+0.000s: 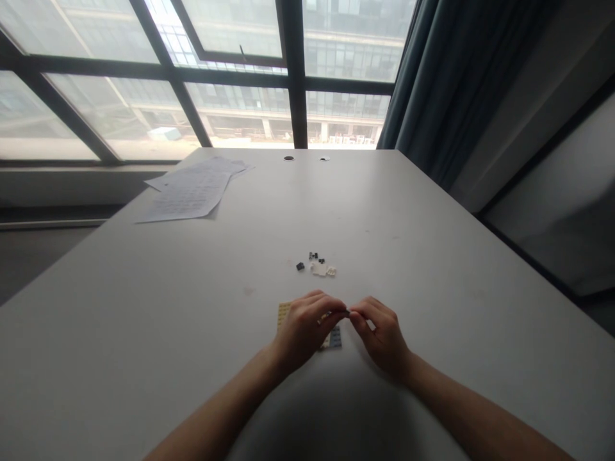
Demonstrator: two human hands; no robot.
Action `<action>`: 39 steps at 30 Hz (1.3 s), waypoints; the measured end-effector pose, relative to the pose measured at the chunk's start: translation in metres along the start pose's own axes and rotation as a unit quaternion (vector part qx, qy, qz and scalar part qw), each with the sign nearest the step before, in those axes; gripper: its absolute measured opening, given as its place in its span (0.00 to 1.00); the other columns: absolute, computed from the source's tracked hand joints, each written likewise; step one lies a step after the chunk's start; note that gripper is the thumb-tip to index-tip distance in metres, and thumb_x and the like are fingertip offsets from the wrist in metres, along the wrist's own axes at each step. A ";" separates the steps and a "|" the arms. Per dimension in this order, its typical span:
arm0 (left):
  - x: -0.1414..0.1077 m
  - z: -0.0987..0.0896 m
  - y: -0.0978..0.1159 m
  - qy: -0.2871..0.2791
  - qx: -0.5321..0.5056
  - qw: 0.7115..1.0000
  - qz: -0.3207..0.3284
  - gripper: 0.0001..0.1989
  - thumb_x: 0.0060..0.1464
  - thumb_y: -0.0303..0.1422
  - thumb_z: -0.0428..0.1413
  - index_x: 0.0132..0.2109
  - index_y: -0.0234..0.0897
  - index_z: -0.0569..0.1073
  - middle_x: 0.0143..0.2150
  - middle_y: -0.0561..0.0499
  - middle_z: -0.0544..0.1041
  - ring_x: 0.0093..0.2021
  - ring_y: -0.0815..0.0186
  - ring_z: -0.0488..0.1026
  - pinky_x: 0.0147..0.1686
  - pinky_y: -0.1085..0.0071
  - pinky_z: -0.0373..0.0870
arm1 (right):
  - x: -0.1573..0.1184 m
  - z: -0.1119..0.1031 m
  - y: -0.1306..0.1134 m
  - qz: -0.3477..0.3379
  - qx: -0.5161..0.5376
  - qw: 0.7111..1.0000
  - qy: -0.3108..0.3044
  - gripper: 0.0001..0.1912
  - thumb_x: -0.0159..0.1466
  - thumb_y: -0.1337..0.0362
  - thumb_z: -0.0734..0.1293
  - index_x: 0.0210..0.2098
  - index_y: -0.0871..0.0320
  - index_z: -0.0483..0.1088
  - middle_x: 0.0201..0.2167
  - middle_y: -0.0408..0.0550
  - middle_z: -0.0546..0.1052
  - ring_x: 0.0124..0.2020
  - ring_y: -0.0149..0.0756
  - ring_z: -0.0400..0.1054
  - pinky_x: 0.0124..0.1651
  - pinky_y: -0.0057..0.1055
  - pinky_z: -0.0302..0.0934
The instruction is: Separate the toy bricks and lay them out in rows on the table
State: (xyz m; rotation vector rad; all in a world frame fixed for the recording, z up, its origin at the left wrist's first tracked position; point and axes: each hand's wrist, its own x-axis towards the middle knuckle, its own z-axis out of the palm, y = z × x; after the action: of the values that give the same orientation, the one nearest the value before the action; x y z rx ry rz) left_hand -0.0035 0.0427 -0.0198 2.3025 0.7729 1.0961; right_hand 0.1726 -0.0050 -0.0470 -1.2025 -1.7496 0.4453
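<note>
Both my hands meet over the near part of the white table, fingertips together. My left hand (pixel 303 326) is closed in a pinch, and so is my right hand (pixel 382 333). Between their fingertips shows a sliver of a small dark piece (pixel 347 313); the fingers cover most of it, so its exact kind is unclear. Beneath my left hand lies a studded toy-brick plate, partly hidden, with a yellowish part (pixel 283 311) and a blue-grey part (pixel 336 338) in sight. Whether these parts are joined is hidden.
Beyond my hands lie small loose toy bricks: a black brick (pixel 300 266), other dark pieces (pixel 313 255) and white pieces (pixel 319 269). Printed paper sheets (pixel 192 189) rest at the far left of the table (pixel 144 307). A window and a dark curtain (pixel 446 83) stand behind.
</note>
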 end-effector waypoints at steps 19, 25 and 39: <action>0.001 -0.005 -0.010 0.000 0.027 0.999 0.031 0.04 0.56 0.26 0.56 0.34 0.37 0.73 0.35 0.49 0.78 0.36 0.66 0.72 0.38 0.70 0.70 | 0.002 -0.007 0.008 0.005 -0.107 0.994 0.020 0.02 0.59 0.68 0.66 0.30 0.57 0.72 0.26 0.44 0.73 0.30 0.35 0.66 0.37 0.31 0.58; 0.005 -0.018 -0.015 0.069 0.055 0.996 0.015 0.03 0.54 0.25 0.57 0.34 0.38 0.73 0.35 0.49 0.77 0.37 0.66 0.72 0.39 0.69 0.70 | -0.001 -0.004 0.011 0.012 -0.248 0.966 -0.071 0.03 0.59 0.67 0.66 0.28 0.57 0.70 0.27 0.45 0.74 0.33 0.38 0.64 0.40 0.34 0.55; 0.009 -0.047 -0.055 0.083 0.159 0.974 -0.137 0.06 0.54 0.34 0.56 0.39 0.39 0.76 0.38 0.49 0.77 0.39 0.62 0.73 0.40 0.65 0.71 | 0.001 -0.002 0.013 0.007 -0.197 0.971 -0.133 0.07 0.63 0.68 0.65 0.39 0.54 0.72 0.35 0.46 0.74 0.38 0.37 0.64 0.45 0.35 0.57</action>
State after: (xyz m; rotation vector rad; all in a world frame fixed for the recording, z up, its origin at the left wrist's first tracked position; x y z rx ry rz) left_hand -0.0522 0.0972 -0.0220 2.2801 1.3763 1.1101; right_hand 0.1810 0.0015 -0.0542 -1.4870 -2.1317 0.2820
